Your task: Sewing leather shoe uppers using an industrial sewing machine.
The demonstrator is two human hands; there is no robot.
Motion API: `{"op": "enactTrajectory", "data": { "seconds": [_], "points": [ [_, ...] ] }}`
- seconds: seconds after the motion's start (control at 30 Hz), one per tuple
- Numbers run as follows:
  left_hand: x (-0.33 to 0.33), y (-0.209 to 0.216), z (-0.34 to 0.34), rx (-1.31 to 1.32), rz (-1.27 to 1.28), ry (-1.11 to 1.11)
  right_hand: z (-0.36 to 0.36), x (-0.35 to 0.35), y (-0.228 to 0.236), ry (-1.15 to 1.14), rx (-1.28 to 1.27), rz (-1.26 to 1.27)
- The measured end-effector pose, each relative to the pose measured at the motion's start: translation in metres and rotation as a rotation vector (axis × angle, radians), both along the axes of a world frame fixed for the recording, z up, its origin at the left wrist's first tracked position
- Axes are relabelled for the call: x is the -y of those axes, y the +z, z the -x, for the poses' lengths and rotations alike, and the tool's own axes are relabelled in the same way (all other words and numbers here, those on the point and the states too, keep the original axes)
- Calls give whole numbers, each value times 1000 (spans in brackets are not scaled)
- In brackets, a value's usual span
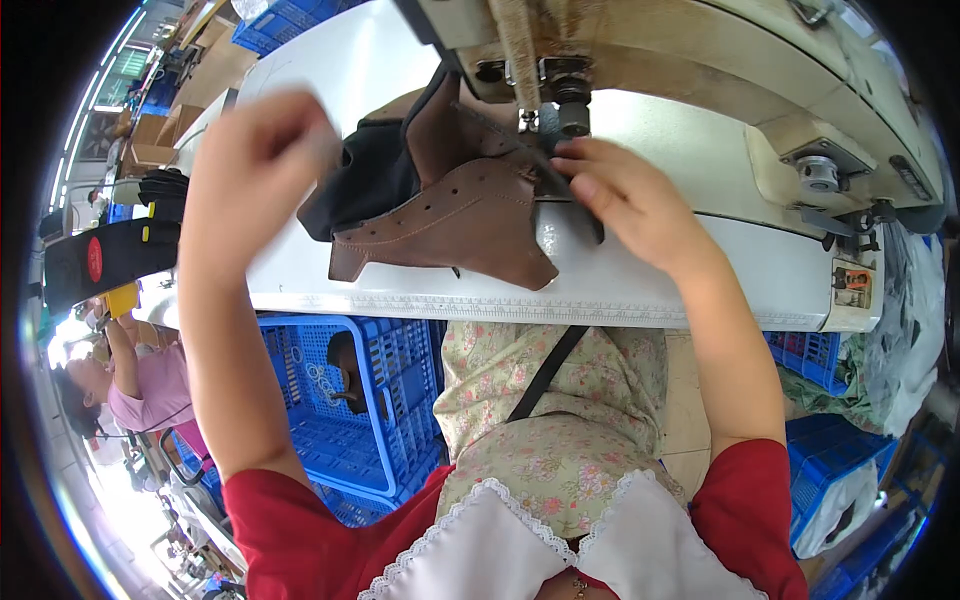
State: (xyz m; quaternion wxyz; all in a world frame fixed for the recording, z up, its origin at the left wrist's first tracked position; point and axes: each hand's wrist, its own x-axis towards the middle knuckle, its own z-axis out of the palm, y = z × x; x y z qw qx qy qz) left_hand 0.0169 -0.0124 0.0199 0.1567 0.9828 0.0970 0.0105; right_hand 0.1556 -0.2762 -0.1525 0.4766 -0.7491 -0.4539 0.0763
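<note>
A brown leather shoe upper with eyelet holes and a black lining lies folded on the white sewing machine bed. Its right end reaches under the presser foot of the sewing machine. My right hand is beside the foot, thumb and fingers closed on the dark edge of the upper. Raised left of the upper, apart from it, is my left hand. Its fingers look curled but are smeared by motion, so whether they hold anything cannot be made out.
A ruler strip runs along the table's front edge. Below at left stands a blue plastic basket with a dark piece and pale rings inside. Another blue basket is at lower right. At far left, a person in pink sits working.
</note>
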Motion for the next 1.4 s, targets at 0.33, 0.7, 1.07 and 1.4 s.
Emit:
{"op": "enactTrajectory", "data": {
  "seconds": [0.33, 0.7, 1.07, 1.4],
  "points": [
    [126, -86, -16, 244, -631, -399, 3, 4, -12, 150, 147, 51],
    [115, -133, -22, 146, -351, -126, -16, -9, -6, 22, 220, 54],
    [97, -137, -24, 159, -230, -158, -29, -25, -2, 99, 447, 189],
    [79, -144, -19, 253, -144, -262, -17, -23, -10, 52, 559, 164]
  ]
}}
